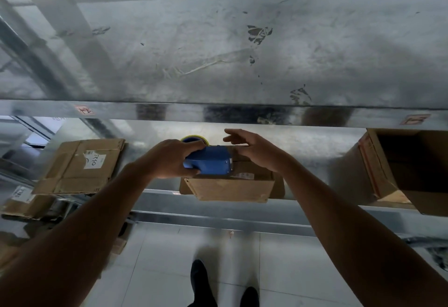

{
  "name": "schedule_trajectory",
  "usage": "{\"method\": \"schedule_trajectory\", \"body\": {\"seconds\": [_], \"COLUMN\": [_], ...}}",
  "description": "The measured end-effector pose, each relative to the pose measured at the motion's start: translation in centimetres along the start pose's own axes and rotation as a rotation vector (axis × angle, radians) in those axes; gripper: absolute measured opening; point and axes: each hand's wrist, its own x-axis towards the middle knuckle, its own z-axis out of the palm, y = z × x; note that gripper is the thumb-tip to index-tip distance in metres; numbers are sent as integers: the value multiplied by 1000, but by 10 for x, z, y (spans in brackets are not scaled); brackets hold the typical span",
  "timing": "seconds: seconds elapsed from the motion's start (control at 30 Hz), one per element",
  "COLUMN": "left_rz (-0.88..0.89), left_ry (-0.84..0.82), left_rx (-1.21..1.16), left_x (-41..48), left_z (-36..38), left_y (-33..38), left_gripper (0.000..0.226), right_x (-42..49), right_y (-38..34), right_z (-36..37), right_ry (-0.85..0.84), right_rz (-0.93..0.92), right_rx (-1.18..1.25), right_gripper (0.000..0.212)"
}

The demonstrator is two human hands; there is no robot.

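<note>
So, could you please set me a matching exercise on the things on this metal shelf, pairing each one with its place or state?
Things:
1. tape dispenser
2. small box
3. flat cardboard
4. big box

Places or states:
A. open, at the right end of the shelf
B. lying on the left, with a white label
C. gripped by the left hand
D. under the tape dispenser, in the middle

Pairs: 1-C, 2-D, 3-B, 4-A

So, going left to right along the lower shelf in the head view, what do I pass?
Flattened carton with a handwritten label → left hand gripping the blue tape dispenser → right hand, fingers open → open carton at the right edge. The small box under the hands overlaps both, so it is left out.
</note>
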Motion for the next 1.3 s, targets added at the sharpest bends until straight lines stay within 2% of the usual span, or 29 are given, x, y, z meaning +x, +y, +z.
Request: {"method": "schedule_trajectory", "body": {"seconds": [0.1, 0.23, 0.33, 0.4, 0.5, 0.6, 0.7, 0.8, 0.9, 1.0, 1.07, 1.13, 1.3], "left_rz": [10, 13, -24, -105, -122, -186, -174, -89, -36, -79, -101, -81, -60], "left_ry": [-3, 0, 39, 74, 178, 143, 128, 215, 219, 178, 155, 164, 139], "left_rx": [-11, -40, -36, -11, 50, 17, 38, 86, 77, 42, 24, 27, 5], "left_x": [1, 0, 1, 2, 4, 3, 3, 5, 4, 0, -2, 0, 4], "left_z": [1, 4, 6, 6, 12, 12, 12, 14, 15, 15, 14, 13, 12], "left_y": [-1, -2, 2, 7, 12, 7, 3, 7, 6, 2, 0, 3, 3], "left_gripper": [55, 55, 57, 71, 90, 99, 88, 79, 81, 87, 91, 93, 105], "right_x": [5, 5, 3, 0, -5, -8, -21, -43, -57, -68, -81, -94, -105], "right_y": [4, 6, 6, 7, 17, 22, 26, 26, 24, 31, 37, 39, 39], "right_z": [-2, -1, 1, 5, 17, 23, 17, 16, 18, -5, -21, -27, -20], "right_ry": [-3, 125, 175, 208, 358, 592, 773, 773, 815, 965, 860, 727, 703], "right_rz": [-4, -20, -38, -67, -139, -165, -97, 15, 78, 294, 376, 378, 403], "right_rx": [-24, -74, -123, -148, -195, -166, -36, 24, 109, 414, 524, 412, 716], "right_gripper": [34, 14, 9, 10, 7, 6, 8, 9, 14, 18, 17, 22, 27]}}
